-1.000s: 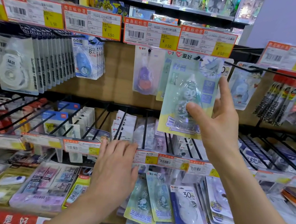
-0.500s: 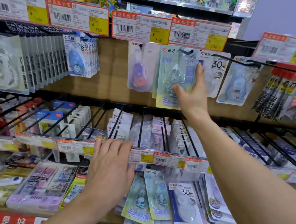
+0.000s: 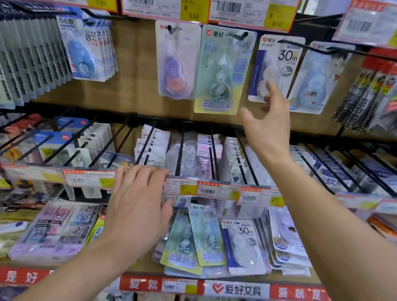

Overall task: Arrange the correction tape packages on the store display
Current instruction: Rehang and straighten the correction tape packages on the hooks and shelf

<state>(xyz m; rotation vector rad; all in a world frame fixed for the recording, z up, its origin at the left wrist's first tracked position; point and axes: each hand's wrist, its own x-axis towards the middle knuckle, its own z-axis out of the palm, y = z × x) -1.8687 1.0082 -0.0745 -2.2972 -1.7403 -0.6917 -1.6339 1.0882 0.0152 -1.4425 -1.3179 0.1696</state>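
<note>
Two packages read "30m": hanging package (image 3: 283,59) by right hand (image 3: 270,130), lying package (image 3: 241,248) below.

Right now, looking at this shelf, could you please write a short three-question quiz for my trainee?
1. True or false: the right hand grips the green package.
2. Which package hangs just right of the green one? A purple, B 30 m package, C blue 8 mm.
3. What does the left hand hold?
Key: 1 false, its fingers are spread open. 2 B. 3 nothing; its fingers are straight.
</note>
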